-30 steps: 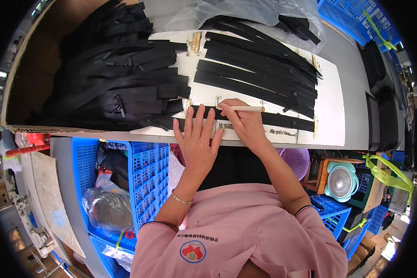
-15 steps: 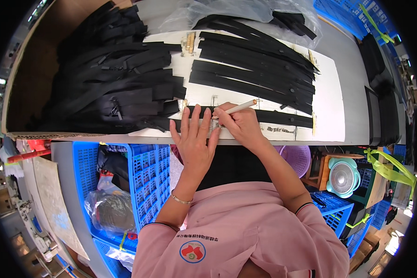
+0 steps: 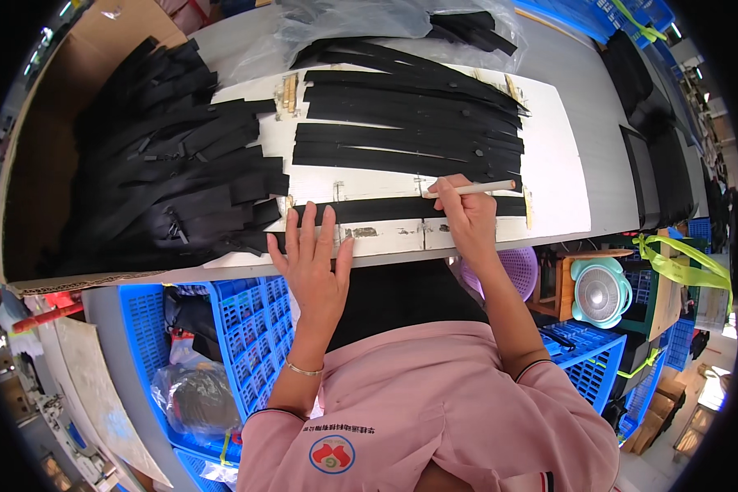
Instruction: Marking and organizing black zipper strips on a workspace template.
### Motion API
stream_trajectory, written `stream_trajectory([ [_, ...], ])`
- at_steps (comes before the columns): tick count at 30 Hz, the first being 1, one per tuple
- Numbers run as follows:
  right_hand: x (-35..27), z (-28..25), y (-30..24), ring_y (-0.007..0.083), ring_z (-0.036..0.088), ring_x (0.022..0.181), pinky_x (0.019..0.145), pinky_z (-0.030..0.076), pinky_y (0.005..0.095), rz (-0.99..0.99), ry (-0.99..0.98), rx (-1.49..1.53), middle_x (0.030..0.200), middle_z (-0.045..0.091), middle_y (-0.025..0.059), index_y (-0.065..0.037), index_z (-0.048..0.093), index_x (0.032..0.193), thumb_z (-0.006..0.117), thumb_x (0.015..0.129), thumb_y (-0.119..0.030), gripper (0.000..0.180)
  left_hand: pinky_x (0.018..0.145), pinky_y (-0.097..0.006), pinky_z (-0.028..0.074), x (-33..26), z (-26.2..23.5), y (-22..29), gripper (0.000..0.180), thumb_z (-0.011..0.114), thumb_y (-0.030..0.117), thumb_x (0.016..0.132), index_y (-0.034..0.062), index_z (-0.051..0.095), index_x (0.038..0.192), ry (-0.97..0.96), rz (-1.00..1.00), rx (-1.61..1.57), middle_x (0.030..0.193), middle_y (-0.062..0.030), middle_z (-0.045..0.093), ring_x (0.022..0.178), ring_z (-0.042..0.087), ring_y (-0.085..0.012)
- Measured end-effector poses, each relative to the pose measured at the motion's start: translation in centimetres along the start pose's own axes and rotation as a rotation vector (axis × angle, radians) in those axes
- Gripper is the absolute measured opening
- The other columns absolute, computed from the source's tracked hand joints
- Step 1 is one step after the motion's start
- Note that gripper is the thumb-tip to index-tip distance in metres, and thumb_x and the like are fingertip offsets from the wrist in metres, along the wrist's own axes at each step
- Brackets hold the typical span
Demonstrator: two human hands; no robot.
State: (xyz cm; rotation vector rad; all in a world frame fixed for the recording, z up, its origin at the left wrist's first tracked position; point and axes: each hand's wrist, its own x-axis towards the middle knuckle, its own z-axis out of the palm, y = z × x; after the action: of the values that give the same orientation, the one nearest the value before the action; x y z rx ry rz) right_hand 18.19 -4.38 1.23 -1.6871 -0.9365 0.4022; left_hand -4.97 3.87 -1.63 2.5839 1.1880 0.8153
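A long black zipper strip [image 3: 385, 209] lies across the white board [image 3: 553, 176] near its front edge. Stretched fingers of my left hand [image 3: 310, 258] rest flat on the strip's left end. My right hand [image 3: 470, 221] grips a slim white pen [image 3: 476, 189], slanted with its brownish back end to the right. The pen's tip is at the strip's upper edge, beside a drawn line on the board. Whether it touches the strip I cannot tell. Farther back, several more black strips [image 3: 410, 107] lie side by side on the board.
At the left, a cardboard box [image 3: 25, 156] holds a heap of black strips [image 3: 172, 172]. Clear plastic wrap [image 3: 344, 33] lies at the back, and black cases [image 3: 660, 180] stand at the right. Below the table are blue crates [image 3: 254, 328], a purple basket [image 3: 512, 271] and a teal fan [image 3: 601, 293].
My right hand has moved the pen rightward along the strip, from one drawn line to another. My left hand stays at the strip's left end. The whole view has shifted somewhat.
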Motion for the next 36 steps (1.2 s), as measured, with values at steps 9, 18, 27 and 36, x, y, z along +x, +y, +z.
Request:
stream_trajectory([
  [9,0.2,0.2,0.1,0.0094,0.057,0.062,0.059,0.044,0.0265,-0.038,-0.021,-0.017,0.073,0.066,0.0059,0.003,0.073,0.091,0.062,0.105,-0.016,0.026,0.124,-0.059,0.016,0.4,-0.2,0.6,0.053,0.076,0.025,0.095,0.0094,0.063,0.144,0.025,-0.051,-0.081,0.156,-0.0132,0.053,0.152,0.038,-0.0344],
  [18,0.1,0.3,0.3,0.0157,0.060,0.061,0.059,0.046,0.0289,-0.053,-0.014,-0.084,0.076,0.067,0.0081,0.002,0.070,0.090,0.063,0.104,-0.016,0.024,0.106,-0.042,0.041,3.8,2.7,6.9,0.022,0.079,0.008,0.088,0.0061,0.078,0.110,0.005,0.045,-0.475,0.121,-0.0083,0.072,0.114,0.064,-0.0278],
  [27,-0.2,-0.4,1.0,0.0069,0.055,0.059,0.054,0.041,0.0254,-0.048,-0.080,0.057,0.067,0.064,0.0049,0.002,0.074,0.088,0.063,0.104,-0.015,0.026,0.097,-0.041,0.042,4.4,3.6,7.1,0.014,0.080,0.007,0.084,0.0058,0.077,0.097,0.060,0.078,-0.414,0.111,-0.0034,0.070,0.105,0.063,-0.0253],
  [36,-0.1,-0.3,1.7,0.0163,0.058,0.055,0.053,0.044,0.0306,-0.132,-0.100,-0.058,0.065,0.065,0.0087,0.000,0.073,0.085,0.066,0.101,-0.018,0.025,0.097,-0.040,0.042,4.5,3.6,7.5,0.014,0.082,0.007,0.083,0.0071,0.077,0.097,0.053,0.070,-0.403,0.109,-0.0035,0.071,0.104,0.063,-0.0251],
])
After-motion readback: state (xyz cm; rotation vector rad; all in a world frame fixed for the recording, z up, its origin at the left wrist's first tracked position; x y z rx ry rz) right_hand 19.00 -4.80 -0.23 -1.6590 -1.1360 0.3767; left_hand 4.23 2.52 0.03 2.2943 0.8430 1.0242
